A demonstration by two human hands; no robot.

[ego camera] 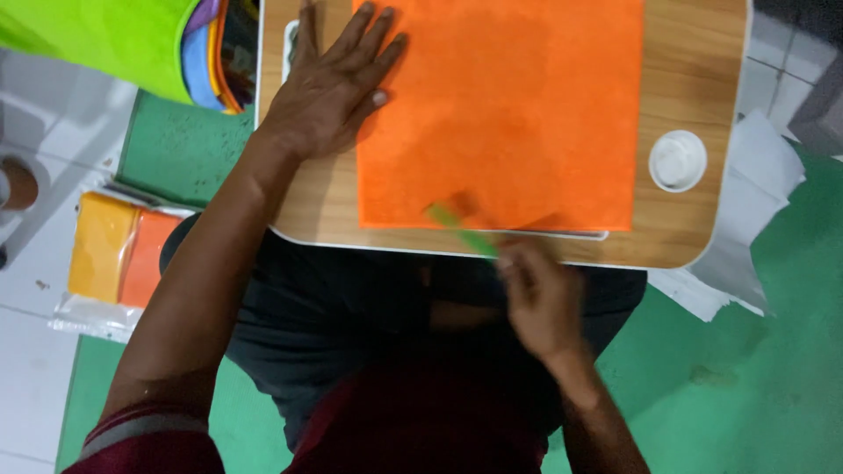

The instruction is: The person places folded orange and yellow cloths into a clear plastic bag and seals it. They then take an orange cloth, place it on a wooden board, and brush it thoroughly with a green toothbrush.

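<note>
Your left hand [329,83] lay flat and spread, fingers splayed, palm pressing the left edge of the orange sheet [505,110] and gripping nothing. Your right hand [540,294] was closed around a green pen [461,230], blurred with motion, its tip just on the sheet's near edge.

The sheet itself covered most of the wooden lap table [694,219], squared to its edges. A thin ruler-like strip [562,233] ran along the sheet's near edge; I could not tell what it was.

Judgement on doing it well: keep the flat palm heavy so the sheet cannot creep, and draw the pen in one steady pull rather than short strokes; the blur suggests speed, which risks a wobbly line.

Count: one orange sheet, one green pen, one table. One white round lid [678,160] sat right of the sheet, in the table's recess. Off the table's left side, one clear packet of yellow and orange sheets [110,254] lay on the floor; one lime-green bag [105,35] sat beyond it. White papers [755,219], number unclear, lay right of the table.
</note>
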